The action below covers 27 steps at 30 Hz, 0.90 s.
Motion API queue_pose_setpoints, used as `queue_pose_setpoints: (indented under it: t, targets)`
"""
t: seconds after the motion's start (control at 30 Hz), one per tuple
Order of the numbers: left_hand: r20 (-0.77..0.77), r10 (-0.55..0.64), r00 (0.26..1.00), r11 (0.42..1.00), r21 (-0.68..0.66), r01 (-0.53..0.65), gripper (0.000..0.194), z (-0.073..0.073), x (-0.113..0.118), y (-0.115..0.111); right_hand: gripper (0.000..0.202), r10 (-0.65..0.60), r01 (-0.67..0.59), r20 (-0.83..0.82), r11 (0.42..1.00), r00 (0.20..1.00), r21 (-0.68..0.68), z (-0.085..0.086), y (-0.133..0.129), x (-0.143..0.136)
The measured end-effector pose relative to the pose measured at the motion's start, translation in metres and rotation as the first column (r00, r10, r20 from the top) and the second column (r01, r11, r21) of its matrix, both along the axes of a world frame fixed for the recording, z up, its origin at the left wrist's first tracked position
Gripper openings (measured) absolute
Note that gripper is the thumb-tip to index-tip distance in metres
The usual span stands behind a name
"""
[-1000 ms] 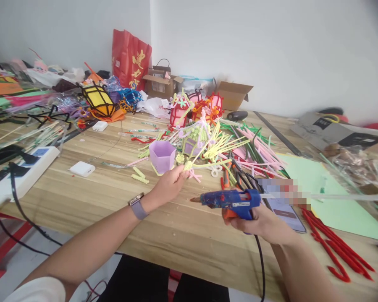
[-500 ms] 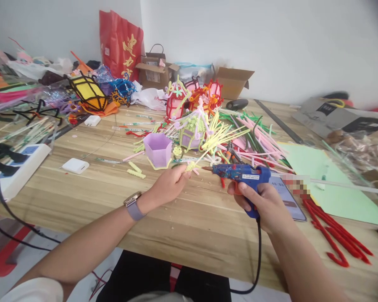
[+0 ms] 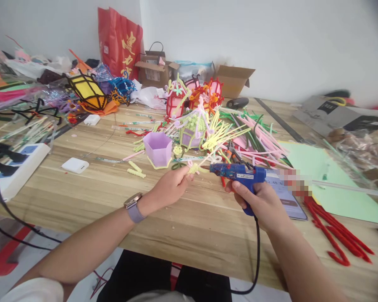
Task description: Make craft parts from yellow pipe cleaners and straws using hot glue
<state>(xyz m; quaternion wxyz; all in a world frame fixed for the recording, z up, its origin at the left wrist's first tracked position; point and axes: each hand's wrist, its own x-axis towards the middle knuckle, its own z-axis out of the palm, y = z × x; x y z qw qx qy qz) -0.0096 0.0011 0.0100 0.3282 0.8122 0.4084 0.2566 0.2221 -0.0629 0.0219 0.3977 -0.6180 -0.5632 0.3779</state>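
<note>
Between the fingertips of my left hand (image 3: 171,184) is a small pale yellow piece of twisted pipe cleaner (image 3: 193,168), with a bit of pink at its top. My right hand (image 3: 263,201) is wrapped round a blue hot glue gun (image 3: 239,173), its nozzle pointing left, at or very near the yellow piece. Whether they touch is too small to tell. Beyond my left hand stands a purple hexagonal paper cup (image 3: 158,149) with a yellow-edged base. Short yellow twisted pipe cleaners (image 3: 136,169) lie to its left.
A green-and-purple pipe cleaner lantern (image 3: 191,133) stands behind, near loose yellow and pink pipe cleaners (image 3: 258,134). A phone (image 3: 291,201) lies beside the glue gun. Red pipe cleaners (image 3: 334,235) and green paper (image 3: 340,180) are at right, a power strip (image 3: 22,172) at left.
The glue gun has shifted slightly left and down with my right hand. The yellow piece has turned in my left fingers, and its pink part now shows on top.
</note>
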Motion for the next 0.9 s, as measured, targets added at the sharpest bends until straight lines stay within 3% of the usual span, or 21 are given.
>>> queue_pose_setpoints:
  t: [0.57, 0.9]
  targets:
    - [-0.031, 0.010, 0.999, 0.998, 0.069, -0.008, 0.027, -0.0020, -0.0002, 0.0004, 0.045, 0.036, -0.035, 0.050, 0.999, 0.998, -0.024, 0.0001, 0.0010, -0.0006]
    - [-0.023, 0.011, 1.000, 0.999, 0.044, -0.010, 0.027, -0.0010, 0.0006, -0.0020, 0.043, 0.032, -0.032, 0.094, 0.999, 0.995, 0.007, 0.0009, 0.0011, -0.0014]
